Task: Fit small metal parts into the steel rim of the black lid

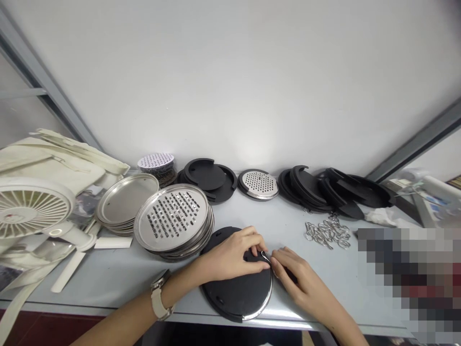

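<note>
A round black disc (pixel 239 290) with a shiny metal rim along its right side lies flat near the table's front edge. Across its top rests my left hand (pixel 234 253), thumb and fingers closed around a small bent wire hook (pixel 265 256) at the disc's right edge. My right hand (pixel 297 278) meets it there from the right, fingertips pinched together at the hook's lower end, which they partly hide. A loose pile of similar wire hooks (pixel 329 233) lies on the table beyond my right hand.
Stacks of metal grater discs (pixel 173 221) and plain metal discs (pixel 127 199) stand left. Black curved holders (pixel 306 185) and a grater disc in a holder (pixel 258 184) line the wall. A white fan (pixel 32 209) and cream bag (pixel 57 161) crowd the far left.
</note>
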A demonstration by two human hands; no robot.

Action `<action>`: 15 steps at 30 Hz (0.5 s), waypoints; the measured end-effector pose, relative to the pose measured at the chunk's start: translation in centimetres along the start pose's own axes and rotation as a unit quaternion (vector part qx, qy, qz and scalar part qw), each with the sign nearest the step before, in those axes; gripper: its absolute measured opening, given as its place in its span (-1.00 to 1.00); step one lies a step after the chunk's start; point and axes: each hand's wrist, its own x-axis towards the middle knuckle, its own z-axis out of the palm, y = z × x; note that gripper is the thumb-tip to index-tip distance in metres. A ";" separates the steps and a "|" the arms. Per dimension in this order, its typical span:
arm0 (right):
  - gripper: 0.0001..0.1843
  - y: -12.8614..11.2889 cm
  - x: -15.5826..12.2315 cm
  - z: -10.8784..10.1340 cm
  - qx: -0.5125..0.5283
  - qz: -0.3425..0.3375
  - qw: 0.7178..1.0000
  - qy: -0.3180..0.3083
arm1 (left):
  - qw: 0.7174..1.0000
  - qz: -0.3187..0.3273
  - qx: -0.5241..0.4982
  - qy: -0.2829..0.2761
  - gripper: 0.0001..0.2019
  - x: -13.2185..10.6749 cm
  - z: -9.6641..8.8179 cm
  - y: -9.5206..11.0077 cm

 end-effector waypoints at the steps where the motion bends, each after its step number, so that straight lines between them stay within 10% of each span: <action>1: -0.64 0.0 0.0 0.0 0.001 -0.001 1.000 -0.001 | 1.000 -0.002 0.000 -0.002 -0.84 0.0 0.0 0.0; 15: -0.61 -0.2 0.2 -0.1 -0.015 -0.002 1.000 -0.002 | 1.000 0.002 -0.008 -0.015 -0.82 0.1 0.0 -0.2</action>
